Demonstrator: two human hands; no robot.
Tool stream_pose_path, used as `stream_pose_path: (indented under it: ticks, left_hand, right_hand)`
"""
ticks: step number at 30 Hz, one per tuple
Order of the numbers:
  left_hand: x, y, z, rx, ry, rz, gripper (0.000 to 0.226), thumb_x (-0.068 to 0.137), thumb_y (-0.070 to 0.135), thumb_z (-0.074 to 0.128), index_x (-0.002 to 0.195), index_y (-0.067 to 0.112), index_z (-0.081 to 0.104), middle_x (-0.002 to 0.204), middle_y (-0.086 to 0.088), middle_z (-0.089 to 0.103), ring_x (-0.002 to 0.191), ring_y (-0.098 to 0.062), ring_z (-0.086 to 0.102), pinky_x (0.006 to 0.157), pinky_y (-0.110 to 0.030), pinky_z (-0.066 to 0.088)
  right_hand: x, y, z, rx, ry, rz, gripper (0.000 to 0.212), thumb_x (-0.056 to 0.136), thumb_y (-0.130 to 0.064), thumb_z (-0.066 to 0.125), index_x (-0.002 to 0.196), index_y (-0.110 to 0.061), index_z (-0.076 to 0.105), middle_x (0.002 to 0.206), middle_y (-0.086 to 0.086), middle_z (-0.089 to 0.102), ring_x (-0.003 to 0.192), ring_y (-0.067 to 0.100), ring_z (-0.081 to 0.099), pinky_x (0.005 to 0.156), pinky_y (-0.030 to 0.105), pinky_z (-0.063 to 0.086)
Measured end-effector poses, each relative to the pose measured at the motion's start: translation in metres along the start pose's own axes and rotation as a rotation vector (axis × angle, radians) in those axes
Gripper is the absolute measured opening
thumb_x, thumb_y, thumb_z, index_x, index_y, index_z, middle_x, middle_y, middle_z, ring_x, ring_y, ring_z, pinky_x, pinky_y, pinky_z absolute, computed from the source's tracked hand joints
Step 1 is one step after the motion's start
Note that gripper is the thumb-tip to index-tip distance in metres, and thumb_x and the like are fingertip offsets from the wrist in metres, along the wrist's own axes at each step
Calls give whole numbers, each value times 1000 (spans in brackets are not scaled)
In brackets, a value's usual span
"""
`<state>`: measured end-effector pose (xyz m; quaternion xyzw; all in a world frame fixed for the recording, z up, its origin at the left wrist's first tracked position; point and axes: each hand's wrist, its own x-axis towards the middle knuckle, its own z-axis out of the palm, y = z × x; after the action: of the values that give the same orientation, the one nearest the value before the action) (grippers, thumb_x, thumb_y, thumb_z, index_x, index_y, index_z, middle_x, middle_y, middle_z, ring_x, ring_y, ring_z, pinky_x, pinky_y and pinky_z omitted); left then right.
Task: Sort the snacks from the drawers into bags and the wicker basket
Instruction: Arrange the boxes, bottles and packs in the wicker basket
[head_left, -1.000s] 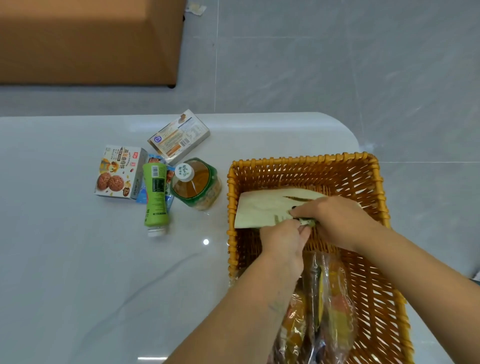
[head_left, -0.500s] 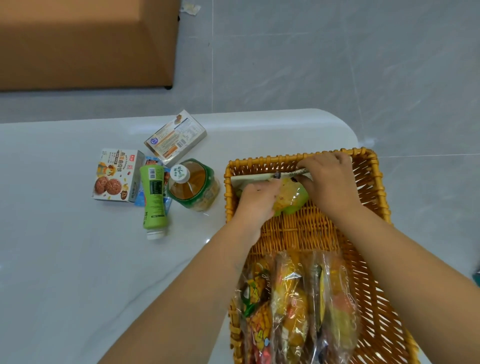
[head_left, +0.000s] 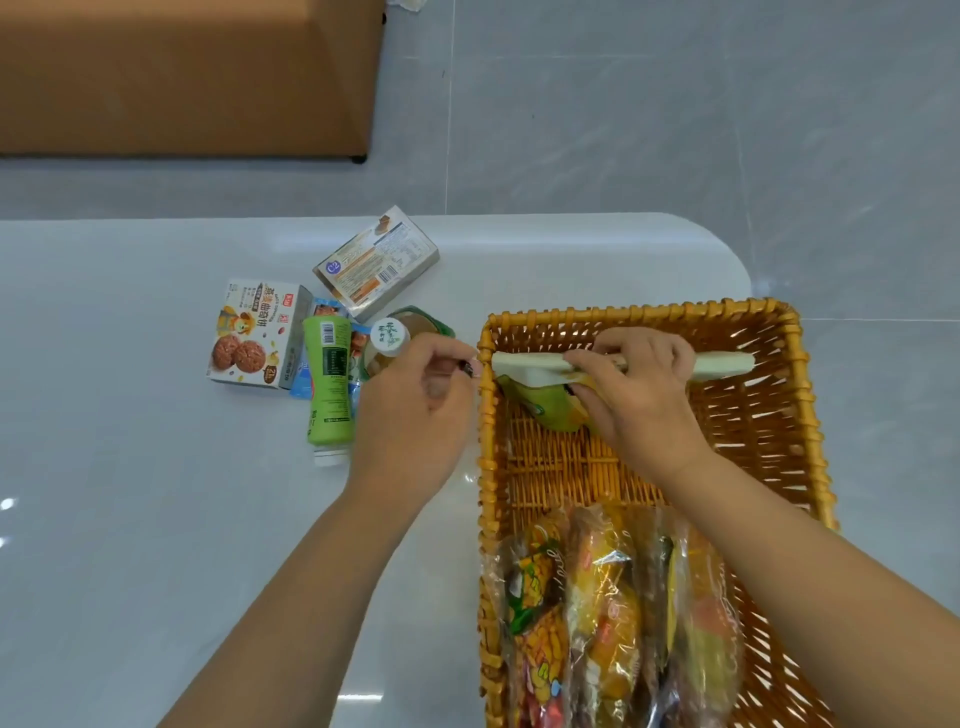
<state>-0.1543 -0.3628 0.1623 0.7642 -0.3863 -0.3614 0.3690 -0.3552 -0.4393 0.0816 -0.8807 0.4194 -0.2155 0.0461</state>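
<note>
An orange wicker basket (head_left: 769, 415) stands on the right of the white table. My right hand (head_left: 636, 384) grips a pale green snack pouch (head_left: 550, 400) by its flat top edge, upright against the basket's far wall. Several clear-wrapped snack packs (head_left: 602, 613) lie at the basket's near end. My left hand (head_left: 421, 400) hovers just outside the basket's left rim, over the drink bottle (head_left: 389, 335), fingers loosely curled and holding nothing.
Left of the basket lie a cookie box (head_left: 254, 332), a green tube (head_left: 328, 379), a blue packet (head_left: 304, 371) under it and a grey snack box (head_left: 376, 260). A brown cabinet (head_left: 182, 78) stands on the floor beyond the table.
The pouch went from lying flat mid-basket to standing at the far wall. My left hand let go of it and moved left, out of the basket toward the bottle.
</note>
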Motion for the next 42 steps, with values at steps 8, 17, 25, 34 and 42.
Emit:
stream_pose_path:
  ticks: [8,17,25,34,42]
  left_hand:
    - [7,-57,-41,132,0,5,37,93,2,57,88,38,62,97,11,71,87,-7,69,73,-16,53]
    - [41,-114,-67,59,315,-254,34,93,4,53,122,23,50,117,0,65,101,-10,62,73,-4,44]
    - [117,-184,-112,515,247,-366,95,83,23,73,154,6,12,159,-25,13,148,-40,6,120,-50,12]
    - [154,-183,-110,468,211,-548,127,70,35,85,155,11,-5,154,-20,22,145,-37,17,114,-54,27]
    - [81,-134,-121,312,354,-309,124,61,37,91,155,13,13,147,-12,36,141,-30,27,107,-52,38]
  right_hand:
    - [41,-27,4,94,-140,-78,44,76,-2,71,118,-10,64,97,13,52,90,29,44,78,31,21]
    - [49,-136,45,386,-84,233,75,79,3,48,146,-18,22,143,13,27,131,30,32,111,46,32]
    - [40,-142,64,228,49,213,60,92,-3,51,144,-8,23,144,15,25,132,34,38,111,40,35]
    - [42,-143,67,182,16,249,52,94,-16,44,142,-9,27,143,11,27,131,28,39,110,35,33]
    - [44,-145,63,259,-27,291,51,94,-30,41,140,-10,30,139,12,40,128,22,37,110,33,30]
